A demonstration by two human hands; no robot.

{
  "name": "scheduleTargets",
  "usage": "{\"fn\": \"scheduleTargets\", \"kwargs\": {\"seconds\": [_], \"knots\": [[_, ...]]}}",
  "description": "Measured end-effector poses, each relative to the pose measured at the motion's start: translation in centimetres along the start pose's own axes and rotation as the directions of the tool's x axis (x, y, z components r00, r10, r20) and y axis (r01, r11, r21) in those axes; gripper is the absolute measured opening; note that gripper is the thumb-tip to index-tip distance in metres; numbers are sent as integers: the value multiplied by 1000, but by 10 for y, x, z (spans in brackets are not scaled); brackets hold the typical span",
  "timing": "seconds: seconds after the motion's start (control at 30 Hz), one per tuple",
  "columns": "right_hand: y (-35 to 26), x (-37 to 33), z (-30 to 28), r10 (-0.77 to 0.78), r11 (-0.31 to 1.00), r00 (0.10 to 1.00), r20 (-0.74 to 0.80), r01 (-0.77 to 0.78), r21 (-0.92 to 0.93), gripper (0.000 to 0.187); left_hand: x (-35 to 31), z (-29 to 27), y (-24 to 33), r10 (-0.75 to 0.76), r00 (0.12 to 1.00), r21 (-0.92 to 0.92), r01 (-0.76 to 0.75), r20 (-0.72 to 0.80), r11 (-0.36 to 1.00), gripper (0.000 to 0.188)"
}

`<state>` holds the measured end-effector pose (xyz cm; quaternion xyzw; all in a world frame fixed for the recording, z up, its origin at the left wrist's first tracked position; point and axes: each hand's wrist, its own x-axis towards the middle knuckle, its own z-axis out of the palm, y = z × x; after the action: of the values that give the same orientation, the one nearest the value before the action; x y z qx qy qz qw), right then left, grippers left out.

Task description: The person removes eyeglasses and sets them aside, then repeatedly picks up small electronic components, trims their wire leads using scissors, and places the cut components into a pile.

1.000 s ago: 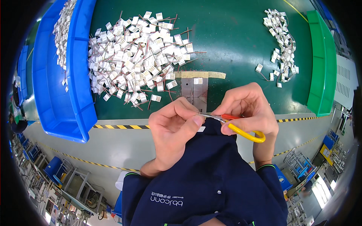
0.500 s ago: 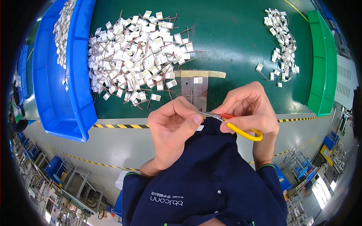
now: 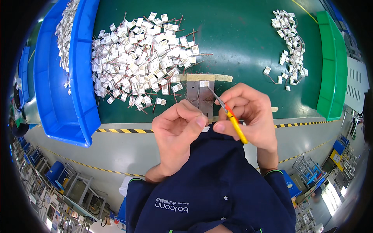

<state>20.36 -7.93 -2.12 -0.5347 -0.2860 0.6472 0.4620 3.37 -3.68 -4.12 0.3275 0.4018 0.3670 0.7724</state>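
Note:
My left hand is closed, thumb pressed to fingertips. From its pinch a small white connector peeks out below the thumb; any wires on it are hidden by the fingers. To the right, my right hand grips scissors with yellow and red handles. Their thin metal tips point up and left, apart from the left hand, toward a metal plate. On that plate lies another white connector. Beyond my left hand spreads a big pile of white connectors with short red and dark wires.
A blue bin holding more connectors stands at the left. On the right, a string of wired connectors lies beside a green tray. Tan tape crosses the green table behind the plate. Striped tape marks the near edge.
The scissors have moved away from the left hand's fingertips and swung to point up and away. My left hand has stayed nearly still with its connector.

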Motion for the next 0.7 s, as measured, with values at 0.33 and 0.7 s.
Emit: {"fn": "scheduleTargets", "kwargs": {"seconds": [0.33,0.7], "knots": [[7,-3,12,-23,996,999,-43,26,87,34,1,-5,-5,52,998,-59,-50,42,997,6],[13,-1,7,-69,993,990,-119,80,91,32,15,-17,15,701,712,661,-543,34,519,23]]}}
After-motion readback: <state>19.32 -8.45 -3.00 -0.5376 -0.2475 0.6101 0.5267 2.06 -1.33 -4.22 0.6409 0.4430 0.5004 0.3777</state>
